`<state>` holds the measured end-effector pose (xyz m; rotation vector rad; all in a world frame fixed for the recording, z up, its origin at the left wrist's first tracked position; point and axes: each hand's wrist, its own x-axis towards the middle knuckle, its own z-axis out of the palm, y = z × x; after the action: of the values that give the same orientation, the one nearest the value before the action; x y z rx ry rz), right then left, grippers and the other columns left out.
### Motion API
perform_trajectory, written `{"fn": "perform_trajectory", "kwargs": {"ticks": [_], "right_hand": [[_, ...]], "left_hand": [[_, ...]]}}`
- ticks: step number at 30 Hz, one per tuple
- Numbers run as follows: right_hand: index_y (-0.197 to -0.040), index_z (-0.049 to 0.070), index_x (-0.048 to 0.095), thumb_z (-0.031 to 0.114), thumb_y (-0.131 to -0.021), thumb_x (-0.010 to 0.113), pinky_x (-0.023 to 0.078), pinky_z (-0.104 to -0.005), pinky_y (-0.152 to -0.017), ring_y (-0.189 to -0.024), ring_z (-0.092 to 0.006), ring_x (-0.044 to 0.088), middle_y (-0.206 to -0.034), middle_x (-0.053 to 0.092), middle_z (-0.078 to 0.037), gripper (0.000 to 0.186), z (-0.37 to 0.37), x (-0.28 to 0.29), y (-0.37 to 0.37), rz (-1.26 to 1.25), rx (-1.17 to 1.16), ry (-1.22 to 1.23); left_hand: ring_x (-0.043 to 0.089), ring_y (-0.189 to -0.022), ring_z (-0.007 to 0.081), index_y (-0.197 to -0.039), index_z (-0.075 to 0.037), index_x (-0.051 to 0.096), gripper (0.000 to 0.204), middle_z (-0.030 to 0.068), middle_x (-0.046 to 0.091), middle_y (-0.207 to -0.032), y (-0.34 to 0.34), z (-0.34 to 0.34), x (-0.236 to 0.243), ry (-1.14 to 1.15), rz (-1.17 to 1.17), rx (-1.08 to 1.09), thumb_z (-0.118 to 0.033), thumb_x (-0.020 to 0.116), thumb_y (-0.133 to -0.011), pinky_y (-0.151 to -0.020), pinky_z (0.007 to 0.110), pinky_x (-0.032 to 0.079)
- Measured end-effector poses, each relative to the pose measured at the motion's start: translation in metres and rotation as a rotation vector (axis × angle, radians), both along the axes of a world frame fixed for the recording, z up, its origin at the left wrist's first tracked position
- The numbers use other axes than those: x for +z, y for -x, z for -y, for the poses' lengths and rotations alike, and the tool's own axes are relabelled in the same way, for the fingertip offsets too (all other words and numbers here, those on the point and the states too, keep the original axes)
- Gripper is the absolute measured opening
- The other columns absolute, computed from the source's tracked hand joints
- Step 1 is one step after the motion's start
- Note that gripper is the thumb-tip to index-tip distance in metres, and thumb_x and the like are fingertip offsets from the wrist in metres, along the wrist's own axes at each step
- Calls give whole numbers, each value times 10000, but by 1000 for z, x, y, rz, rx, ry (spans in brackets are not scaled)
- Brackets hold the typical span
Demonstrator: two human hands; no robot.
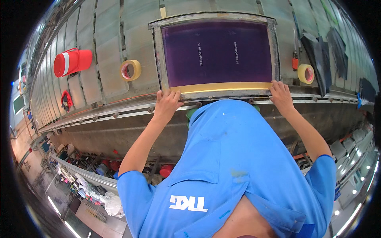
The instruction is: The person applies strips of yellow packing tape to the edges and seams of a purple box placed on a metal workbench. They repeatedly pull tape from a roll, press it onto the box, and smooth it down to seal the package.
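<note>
A screen-printing frame (159, 59) with dark purple mesh (217, 51) lies flat on the long grey table in front of me. Along its near side runs a straight strip of yellow tape (222, 87), close to the near bar. My left hand (168, 104) is closed at the strip's left end, fingers curled at the frame's near left corner. At the right end, my right hand (281, 98) is likewise closed, its fingertips by the near right corner. The exact grip on the tape is partly hidden under the fingers.
Left of the frame are a roll of yellow tape (130, 70), a red bucket (81, 61) and a small red-and-black item (66, 101). To the right lie another tape roll (306, 73), a red-handled tool (295, 61) and dark sheets (317, 59). A metal rail (131, 112) edges the table.
</note>
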<state>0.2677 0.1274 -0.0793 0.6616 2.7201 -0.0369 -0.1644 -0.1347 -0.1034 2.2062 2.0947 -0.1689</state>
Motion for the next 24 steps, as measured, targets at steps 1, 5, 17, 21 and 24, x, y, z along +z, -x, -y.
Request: {"fn": "perform_trajectory", "kwargs": {"ticks": [1,5,17,21,24], "right_hand": [[-1127,83,626,264,-687,826,395,-390,-938,-1135,-238,490,-1193,538,-65,516,1,-1,2,-7,4,-59],[-1119,103,651,357,-676,826,385,-381,-946,-1195,-232,459,-1251,515,-75,540,-8,6,-1,109,-82,24],[-1397,-32,420,369,-789,759,427,-482,-1018,-1242,-392,523,-1261,573,-237,804,-3,-98,-39,-515,-1172,328],[-1249,-5,483,391,-715,781,434,-548,-992,-1170,-437,566,-1205,616,-247,728,-6,-71,10,-92,-1302,222],[-1173,-7,491,337,-728,760,462,-543,-942,-1108,-453,579,-1105,638,-257,624,-9,-79,7,-175,-1258,221]], "left_hand": [[578,-1012,152,-1053,-146,633,452,-22,635,-917,-1,-4,0,26,-23,32,-502,729,-791,-918,402,312],[564,-988,168,-1132,-155,636,512,-40,650,-934,-1,1,9,100,-17,105,-510,735,-777,-830,410,333],[523,-1247,352,-1484,-15,323,897,214,541,-1350,10,-24,-19,83,382,1001,-341,748,-765,-996,550,373],[483,-1307,425,-1525,-11,228,1003,251,490,-1430,9,-34,-28,143,516,1124,-188,746,-685,-1042,545,388],[476,-1293,457,-1524,7,187,976,276,463,-1439,19,-32,-45,133,509,1037,-141,724,-723,-1049,508,411]]}}
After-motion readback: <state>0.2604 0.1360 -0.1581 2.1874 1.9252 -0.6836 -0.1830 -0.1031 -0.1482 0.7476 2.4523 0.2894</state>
